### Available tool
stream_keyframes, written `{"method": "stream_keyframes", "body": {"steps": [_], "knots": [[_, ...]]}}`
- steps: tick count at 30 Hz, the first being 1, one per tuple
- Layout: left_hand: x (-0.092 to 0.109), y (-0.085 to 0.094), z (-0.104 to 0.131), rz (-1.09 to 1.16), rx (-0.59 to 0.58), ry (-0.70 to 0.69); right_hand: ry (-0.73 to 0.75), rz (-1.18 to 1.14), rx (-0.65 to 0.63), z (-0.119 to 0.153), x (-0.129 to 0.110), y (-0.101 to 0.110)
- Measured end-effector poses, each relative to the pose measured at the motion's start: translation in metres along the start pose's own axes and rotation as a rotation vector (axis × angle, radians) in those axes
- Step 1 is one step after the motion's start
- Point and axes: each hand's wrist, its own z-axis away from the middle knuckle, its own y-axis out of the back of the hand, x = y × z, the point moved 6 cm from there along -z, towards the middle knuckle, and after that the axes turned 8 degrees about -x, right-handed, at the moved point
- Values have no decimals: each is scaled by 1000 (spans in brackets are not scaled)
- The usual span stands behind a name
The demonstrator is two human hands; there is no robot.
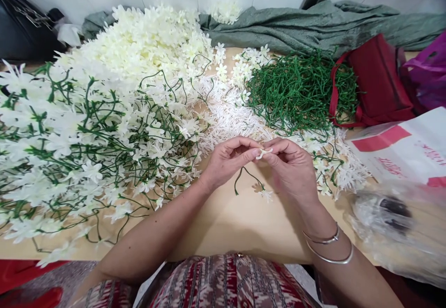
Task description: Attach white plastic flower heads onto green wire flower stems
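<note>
Over the middle of the table, my left hand [230, 159] and my right hand [291, 161] meet fingertip to fingertip. Both pinch a small white artificial flower [264, 153] between thumb and fingers. A green stem [248, 173] hangs just below my hands, with another white flower [266, 194] at its lower end; where its top joins is hidden by my fingers. To the left lies a large heap of white flowers on green stems [87, 145]. Behind my hands are loose white thin strands [233, 113] and a pile of bare green stems [292, 89].
A mound of loose cream petals [149, 43] rises at the back left, before a grey-green cloth [278, 27]. On the right are a red bag [379, 80], a purple bag [428, 73], a printed white bag [404, 150] and clear plastic [390, 233]. A black bag [24, 29] stands far left.
</note>
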Motion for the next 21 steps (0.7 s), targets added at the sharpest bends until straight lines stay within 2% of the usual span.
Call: {"method": "stream_keyframes", "body": {"steps": [3, 6, 9, 13, 17, 21], "knots": [[2, 2, 2, -65, 53, -24, -44, -22, -7, 0, 2, -1], [12, 5, 5, -325, 170, -156, -45, -59, -17, -1, 2, -2], [21, 0, 8, -538, 171, -261, -68, -21, -19, -1, 4, -1], [16, 2, 7, -493, 166, -221, -113, 55, -8, 0, 8, 2], [7, 4, 6, -372, 163, -134, -68, 84, -2, -1, 2, 2], [-2, 1, 5, -237, 106, -64, -42, 65, -38, -1, -1, 1]]}}
